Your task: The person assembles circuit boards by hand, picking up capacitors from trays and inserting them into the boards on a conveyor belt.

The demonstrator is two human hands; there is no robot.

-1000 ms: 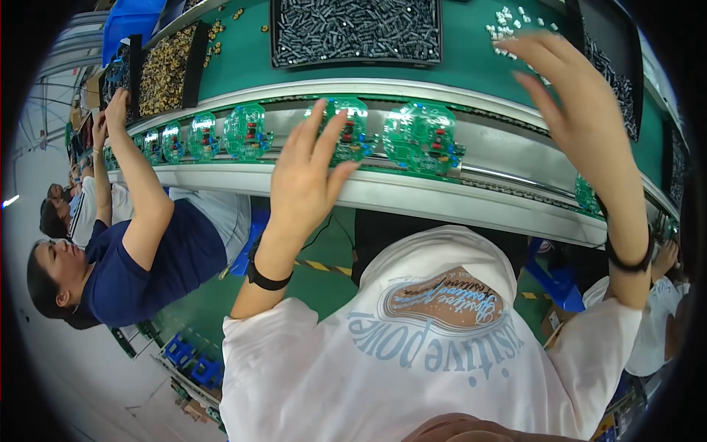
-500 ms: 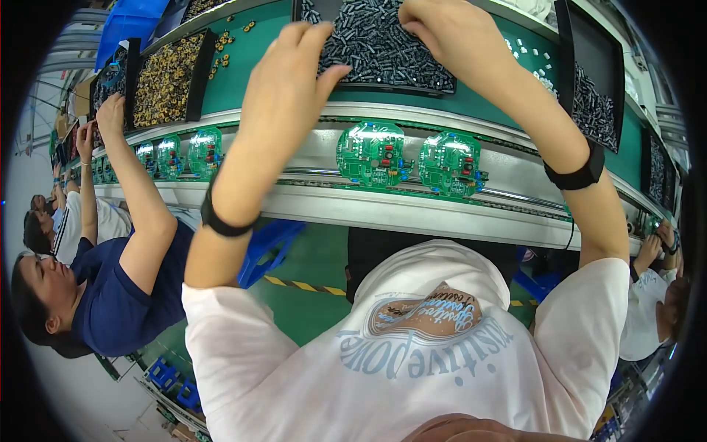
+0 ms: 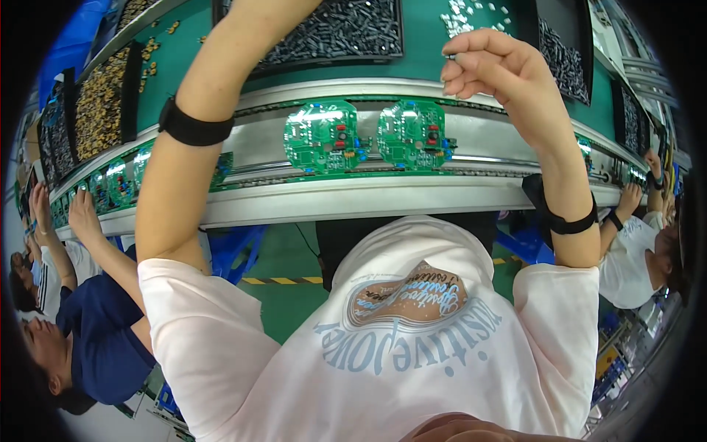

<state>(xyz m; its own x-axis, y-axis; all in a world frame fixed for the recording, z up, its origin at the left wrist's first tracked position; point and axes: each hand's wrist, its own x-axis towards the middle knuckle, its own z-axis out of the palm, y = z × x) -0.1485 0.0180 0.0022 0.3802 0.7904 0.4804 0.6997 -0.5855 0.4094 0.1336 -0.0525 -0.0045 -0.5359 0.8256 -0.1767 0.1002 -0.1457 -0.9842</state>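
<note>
Beside the green table, a conveyor carries circuit boards. Part-picking seems underway: the right hand pinches a small part, which next calls for steady handling; the left hand's grip cannot be seen.

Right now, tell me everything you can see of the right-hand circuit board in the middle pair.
The circuit board is green and glossy, with a rounded, notched outline. Red, blue and dark components cluster toward its right side. It lies on the conveyor, right of a similar board. Nothing visible grips it.
</note>
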